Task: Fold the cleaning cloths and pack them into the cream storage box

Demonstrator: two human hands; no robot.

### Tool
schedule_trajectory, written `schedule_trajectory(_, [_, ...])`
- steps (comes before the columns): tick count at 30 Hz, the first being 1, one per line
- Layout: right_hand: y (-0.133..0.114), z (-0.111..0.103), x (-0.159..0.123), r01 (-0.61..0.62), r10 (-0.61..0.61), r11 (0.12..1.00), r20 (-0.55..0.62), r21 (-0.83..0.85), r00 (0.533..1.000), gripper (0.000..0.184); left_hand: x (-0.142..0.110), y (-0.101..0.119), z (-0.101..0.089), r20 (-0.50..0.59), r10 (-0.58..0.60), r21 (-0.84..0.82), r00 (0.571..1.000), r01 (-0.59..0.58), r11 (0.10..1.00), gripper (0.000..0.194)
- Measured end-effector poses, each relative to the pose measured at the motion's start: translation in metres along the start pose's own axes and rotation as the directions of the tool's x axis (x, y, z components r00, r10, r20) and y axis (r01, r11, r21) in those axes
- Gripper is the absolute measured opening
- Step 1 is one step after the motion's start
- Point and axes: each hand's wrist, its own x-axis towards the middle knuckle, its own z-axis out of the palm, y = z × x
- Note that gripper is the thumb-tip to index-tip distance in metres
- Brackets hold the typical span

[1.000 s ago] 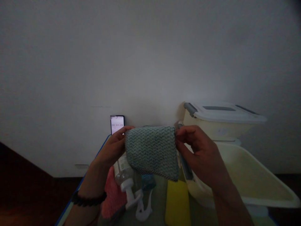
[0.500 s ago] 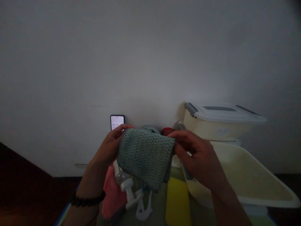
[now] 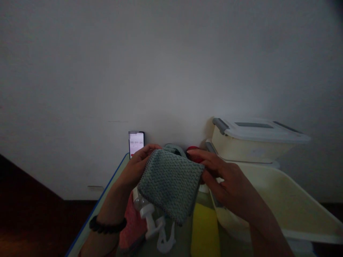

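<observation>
A folded grey-green cleaning cloth with a checked edge is held up between my two hands above the table. My left hand grips its upper left corner, thumb and fingers closed on it; a dark beaded bracelet circles that wrist. At the upper right corner my right hand pinches the cloth between thumb and fingers. Below and partly hidden by it lie a pink cloth, a clear bottle with a white spray head, a white hook-shaped piece and a yellow cloth or sponge.
A phone showing a timer leans against the wall. Behind the held cloth are a grey-green rolled item and a red mesh item. On the right stand an open cream bin and a lidded box. The table's blue edge runs along the left.
The cloth has tilted, its right side dropping slightly, and sits a little lower and farther right in view. Both hands keep hold of it. The whole scene has shifted slightly rightward.
</observation>
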Motion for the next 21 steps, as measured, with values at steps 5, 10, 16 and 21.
schedule_trajectory(5, [-0.002, 0.0, 0.001, 0.068, -0.068, 0.998, 0.022, -0.001, 0.997, 0.035, 0.003, -0.002, -0.001, 0.0, -0.043, -0.062, 0.999, 0.043, 0.997, 0.024])
schedule_trajectory(10, [-0.005, 0.006, 0.003, 0.036, -0.037, 0.997, 0.018, 0.075, 0.999, 0.029, 0.002, -0.003, 0.0, -0.017, -0.076, -0.089, 0.997, 0.075, 0.993, 0.021])
schedule_trajectory(16, [-0.007, 0.01, 0.002, -0.031, 0.031, 0.976, 0.006, 0.216, 1.0, 0.02, 0.002, 0.0, 0.0, -0.026, -0.068, -0.119, 0.997, 0.064, 0.991, 0.022])
schedule_trajectory(21, [-0.007, 0.011, 0.0, -0.072, 0.07, 0.932, 0.018, 0.356, 0.997, 0.017, -0.001, 0.003, 0.004, -0.075, -0.082, -0.127, 0.994, 0.072, 0.989, 0.022])
